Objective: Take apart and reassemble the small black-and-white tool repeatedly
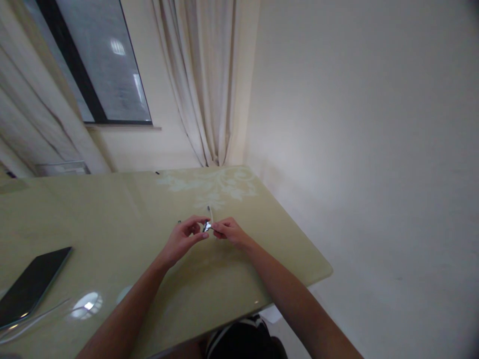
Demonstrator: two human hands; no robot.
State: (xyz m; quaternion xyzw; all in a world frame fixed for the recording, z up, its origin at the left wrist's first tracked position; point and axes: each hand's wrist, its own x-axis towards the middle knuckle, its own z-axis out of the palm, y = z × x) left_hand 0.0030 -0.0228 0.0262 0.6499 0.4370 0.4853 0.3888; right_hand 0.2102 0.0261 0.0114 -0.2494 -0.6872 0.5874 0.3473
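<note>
Near the middle of the glossy table [134, 214], my left hand [185, 235] has its thumb and fingers around a small shiny metallic object [207, 227], holding its left side. My right hand [229, 231] pinches the right side of the same object, its fingers closed together. The two hands are a short gap apart, just above the tabletop. A thin pale stick-like piece with a dark tip [209, 209] shows just beyond the fingers; whether it joins the metallic object is too small to tell. A small dark item [179, 221] shows behind my left hand.
A dark flat tablet-like device [35, 281] lies at the left, with a white cable [32, 324] near it. A tiny black item [157, 173] is at the far table edge. Curtains [204, 75] and a wall [355, 149] bound the table behind and at the right.
</note>
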